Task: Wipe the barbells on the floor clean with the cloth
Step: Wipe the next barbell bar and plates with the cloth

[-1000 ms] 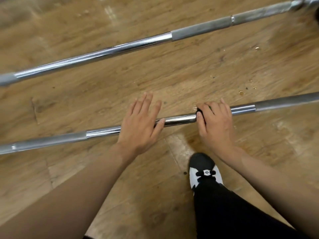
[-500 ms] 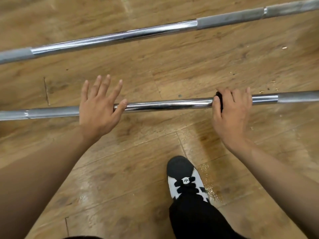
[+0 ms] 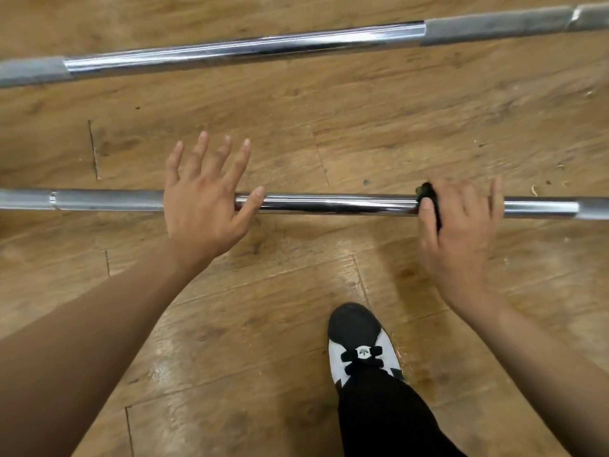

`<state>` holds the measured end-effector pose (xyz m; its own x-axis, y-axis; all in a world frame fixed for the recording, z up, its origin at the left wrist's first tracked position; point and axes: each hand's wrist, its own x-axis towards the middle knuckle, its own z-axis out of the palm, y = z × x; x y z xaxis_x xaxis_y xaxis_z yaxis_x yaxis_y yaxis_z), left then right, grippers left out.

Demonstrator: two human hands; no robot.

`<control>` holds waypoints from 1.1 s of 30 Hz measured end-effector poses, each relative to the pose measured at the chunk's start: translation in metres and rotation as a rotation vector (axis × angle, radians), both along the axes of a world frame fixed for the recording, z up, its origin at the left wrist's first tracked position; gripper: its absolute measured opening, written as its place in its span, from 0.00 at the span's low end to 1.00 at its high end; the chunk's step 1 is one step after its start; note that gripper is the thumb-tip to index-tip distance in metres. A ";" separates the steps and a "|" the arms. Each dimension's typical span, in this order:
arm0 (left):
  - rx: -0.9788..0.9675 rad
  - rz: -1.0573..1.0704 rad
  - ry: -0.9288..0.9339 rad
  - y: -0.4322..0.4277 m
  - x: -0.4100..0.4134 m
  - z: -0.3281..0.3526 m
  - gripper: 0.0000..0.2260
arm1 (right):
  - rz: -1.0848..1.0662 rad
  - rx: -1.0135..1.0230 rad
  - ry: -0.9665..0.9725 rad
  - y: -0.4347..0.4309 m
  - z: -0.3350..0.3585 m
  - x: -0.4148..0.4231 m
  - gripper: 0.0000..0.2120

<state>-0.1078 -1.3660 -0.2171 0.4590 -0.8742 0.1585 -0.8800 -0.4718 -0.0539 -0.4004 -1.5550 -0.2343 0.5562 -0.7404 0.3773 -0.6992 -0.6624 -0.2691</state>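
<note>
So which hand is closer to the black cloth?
Right. The right hand holds the black cloth against the near barbell; the left hand lies over the same bar farther along, apart from the cloth.

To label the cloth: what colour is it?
Black; the cloth shows under the right hand in the head view.

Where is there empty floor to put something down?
The wood floor between the far barbell and the near barbell is bare; so is the patch left of the shoe. Crowded on the near barbell: left hand, right hand with cloth.
</note>
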 end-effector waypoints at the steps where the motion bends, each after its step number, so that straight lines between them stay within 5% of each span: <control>1: 0.000 0.003 0.000 0.000 0.000 -0.001 0.33 | -0.057 0.010 0.017 -0.006 0.000 -0.010 0.19; 4: -0.003 0.003 0.011 0.000 0.000 -0.004 0.34 | -0.092 0.046 0.005 0.004 0.003 0.007 0.17; 10: -0.008 0.001 -0.013 0.000 0.001 -0.006 0.34 | 0.237 0.063 0.050 0.074 0.014 0.110 0.14; 13: -0.016 -0.004 -0.013 0.000 0.001 -0.006 0.33 | 0.302 0.022 0.082 0.063 0.015 0.093 0.15; 21: -0.121 -0.009 -0.060 0.005 0.000 -0.018 0.31 | -0.101 0.088 0.093 0.006 0.011 0.008 0.16; 29: -0.151 -0.036 -0.079 0.013 -0.005 -0.019 0.32 | 0.373 0.114 0.164 0.086 0.022 0.113 0.17; 33: -0.168 -0.058 -0.069 0.019 -0.009 -0.019 0.31 | 0.300 0.102 0.209 0.046 0.026 0.050 0.16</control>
